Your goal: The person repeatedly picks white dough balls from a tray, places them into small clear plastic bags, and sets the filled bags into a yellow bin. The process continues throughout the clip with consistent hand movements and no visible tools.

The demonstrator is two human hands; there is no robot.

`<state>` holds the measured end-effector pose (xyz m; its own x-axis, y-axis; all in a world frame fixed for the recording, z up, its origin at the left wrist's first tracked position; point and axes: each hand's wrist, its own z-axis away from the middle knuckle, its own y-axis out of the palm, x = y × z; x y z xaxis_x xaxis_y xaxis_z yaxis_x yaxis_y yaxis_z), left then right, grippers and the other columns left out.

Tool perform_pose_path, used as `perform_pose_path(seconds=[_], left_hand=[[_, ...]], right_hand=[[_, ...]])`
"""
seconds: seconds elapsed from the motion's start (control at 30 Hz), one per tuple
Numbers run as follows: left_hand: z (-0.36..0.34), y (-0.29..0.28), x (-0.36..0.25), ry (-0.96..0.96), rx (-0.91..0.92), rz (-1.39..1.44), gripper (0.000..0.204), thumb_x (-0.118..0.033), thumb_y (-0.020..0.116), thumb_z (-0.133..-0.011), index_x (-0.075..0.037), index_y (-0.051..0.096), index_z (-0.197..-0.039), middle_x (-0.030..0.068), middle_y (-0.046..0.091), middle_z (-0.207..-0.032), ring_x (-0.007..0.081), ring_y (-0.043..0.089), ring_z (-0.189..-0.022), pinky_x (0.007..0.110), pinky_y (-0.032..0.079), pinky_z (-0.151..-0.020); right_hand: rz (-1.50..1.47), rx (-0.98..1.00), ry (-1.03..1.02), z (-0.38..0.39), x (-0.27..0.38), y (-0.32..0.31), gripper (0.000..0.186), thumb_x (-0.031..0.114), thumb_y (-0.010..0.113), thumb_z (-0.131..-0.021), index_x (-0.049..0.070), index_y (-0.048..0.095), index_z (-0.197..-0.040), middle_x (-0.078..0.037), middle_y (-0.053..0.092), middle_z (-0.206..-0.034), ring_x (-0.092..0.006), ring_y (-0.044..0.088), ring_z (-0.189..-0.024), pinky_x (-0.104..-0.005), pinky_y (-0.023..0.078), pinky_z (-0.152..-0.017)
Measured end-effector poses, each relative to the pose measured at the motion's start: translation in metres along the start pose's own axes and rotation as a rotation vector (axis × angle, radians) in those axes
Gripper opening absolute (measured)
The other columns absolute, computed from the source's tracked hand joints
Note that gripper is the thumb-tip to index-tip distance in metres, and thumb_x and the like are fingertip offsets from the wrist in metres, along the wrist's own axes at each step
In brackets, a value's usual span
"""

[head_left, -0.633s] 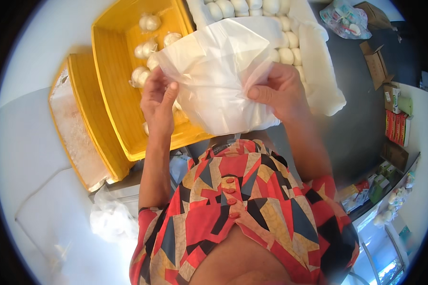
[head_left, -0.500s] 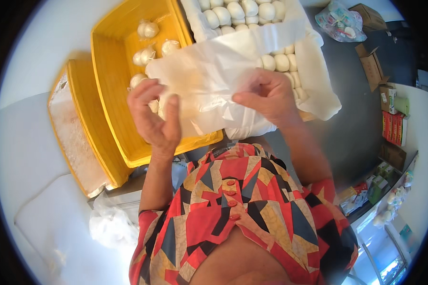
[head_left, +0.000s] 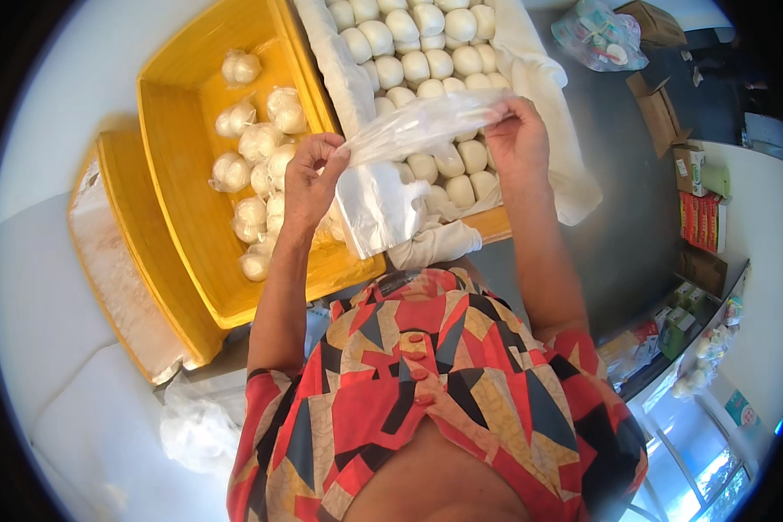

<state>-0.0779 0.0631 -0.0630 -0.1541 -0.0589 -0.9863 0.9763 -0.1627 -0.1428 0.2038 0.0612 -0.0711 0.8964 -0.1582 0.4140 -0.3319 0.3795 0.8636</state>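
Note:
A clear plastic bag [head_left: 422,122] is stretched sideways between my two hands. Its left end is pinched in my left hand [head_left: 315,178], and its right end is gripped by my right hand [head_left: 520,143]. Beneath the bag are rows of round white buns [head_left: 415,65] in a tray lined with white cloth [head_left: 544,83]. A stack of clear plastic bags [head_left: 378,209] lies by the tray's near left corner, close to my left hand. Left of that hand, several bagged buns [head_left: 259,143] lie in a yellow crate [head_left: 178,174].
Another yellow crate [head_left: 139,261] stands at the far left, beside the first. A white crumpled bag [head_left: 196,422] is below it. On the right are a dark tabletop [head_left: 600,174], an opened cardboard box [head_left: 657,113], a bag of mixed items [head_left: 600,36] and red boxes [head_left: 701,220].
The bag, spread wide before, is now gathered into a narrow strip. My fingers have closed on its ends and my hands have moved farther apart. More of both containers shows.

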Motion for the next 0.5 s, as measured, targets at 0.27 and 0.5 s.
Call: perform_pose_path(seconds=[0.27, 0.5], left_hand=[[-0.019, 0.065, -0.054, 0.670, -0.057, -0.681, 0.047, -0.007, 0.071, -0.072, -0.006, 0.055, -0.116, 0.0186, 0.050, -0.121, 0.0330, 0.051, -0.112, 0.040, 0.044, -0.092], [-0.051, 0.010, 0.001, 0.316, -0.057, -0.538, 0.020, 0.006, 0.064, -0.071, -0.003, 0.063, -0.088, 0.0116, 0.057, -0.079, 0.0263, 0.058, -0.068, 0.032, 0.047, -0.062]], right_hand=[[1.054, 0.339, -0.398, 0.037, -0.062, 0.036, 0.024, -0.001, 0.072, -0.072, 0.006, 0.050, -0.070, 0.005, 0.048, -0.061, -0.0003, 0.044, -0.056, -0.0185, 0.036, -0.048], [1.161, 0.387, 0.051, -0.063, -0.038, -0.020, 0.029, 0.010, 0.074, -0.079, 0.004, 0.059, -0.102, -0.006, 0.058, -0.096, -0.0106, 0.056, -0.084, -0.0247, 0.047, -0.070]])
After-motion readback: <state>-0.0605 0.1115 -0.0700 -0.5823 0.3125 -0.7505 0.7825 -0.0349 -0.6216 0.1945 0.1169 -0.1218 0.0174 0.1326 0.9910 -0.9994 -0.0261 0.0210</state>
